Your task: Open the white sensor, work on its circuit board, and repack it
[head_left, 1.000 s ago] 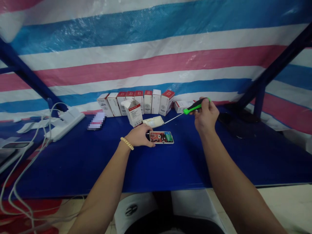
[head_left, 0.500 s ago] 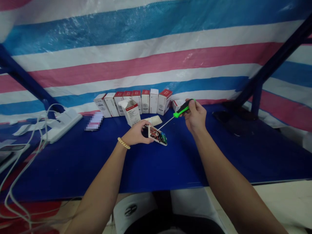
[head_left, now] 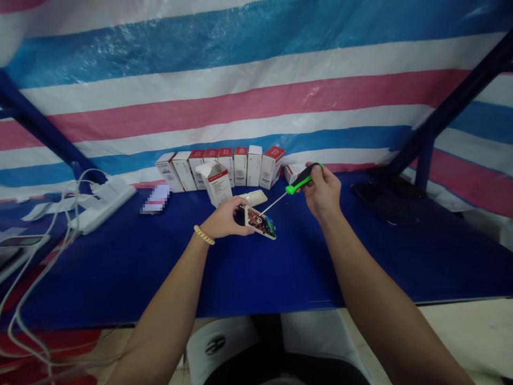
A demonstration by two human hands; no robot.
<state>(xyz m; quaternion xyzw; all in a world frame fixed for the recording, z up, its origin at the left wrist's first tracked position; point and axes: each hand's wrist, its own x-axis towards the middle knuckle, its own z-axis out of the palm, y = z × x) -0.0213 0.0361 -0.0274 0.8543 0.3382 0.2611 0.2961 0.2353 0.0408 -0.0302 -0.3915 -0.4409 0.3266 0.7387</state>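
My left hand (head_left: 229, 218), with a beaded bracelet at the wrist, grips the left end of an opened white detector housing (head_left: 261, 233). Inside it a circuit board (head_left: 267, 224) with reddish and green areas lies exposed. Between thumb and fingers of my right hand (head_left: 324, 190) is the black and green handle of a screwdriver (head_left: 298, 182). Its shaft slants down to the left, and the tip meets the circuit board; the exact contact spot is too small to make out. Just behind the housing rests a cream-white cover (head_left: 256, 198).
Several red and white boxes (head_left: 240, 167) stand in a row at the back, an opened box (head_left: 219, 186) before them. A power strip (head_left: 105, 204) with white cables lies left. Dark flat objects (head_left: 382, 203) lie right on the blue table (head_left: 280, 278). Striped sheeting (head_left: 256, 101) hangs behind.
Almost nothing differs. The whole view has shifted very slightly; both hands keep their hold, and the screwdriver tip stays at the circuit board.
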